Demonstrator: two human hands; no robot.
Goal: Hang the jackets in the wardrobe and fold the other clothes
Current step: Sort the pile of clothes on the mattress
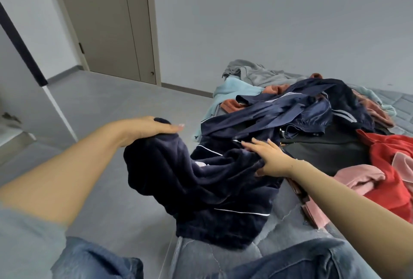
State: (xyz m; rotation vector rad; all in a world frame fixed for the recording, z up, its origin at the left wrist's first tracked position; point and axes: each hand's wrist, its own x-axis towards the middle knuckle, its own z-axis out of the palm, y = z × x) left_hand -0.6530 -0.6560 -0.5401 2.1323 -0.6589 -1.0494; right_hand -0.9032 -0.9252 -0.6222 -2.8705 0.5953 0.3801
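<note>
- Head view: a dark navy fleece garment (201, 180) with thin white piping hangs off the near edge of the bed (279, 234), held up between both hands.
- The left hand (147, 127) grips one bunched end of it, thumb laid flat over the top and fingers curled beneath the cloth; this end is lifted out over the floor (125, 104).
- The right hand (266, 158) holds the other part of the same garment, thumb tucked under a fold, fingers stretched nearly straight across the fabric.
- Below the two grips the fleece sags in deep folds, its lower hem resting on the grey quilted bed cover.
- Just beyond the right hand lies a heap of clothes: a shiny navy striped jacket (290, 106), a black piece (324, 146), then a red garment (393, 167) and a pink one (362, 178) to its right.
- Farther back sit light blue (232, 88), rust (232, 104) and grey clothes (257, 73).
- Past the left hand stands a closed door (116, 21).
</note>
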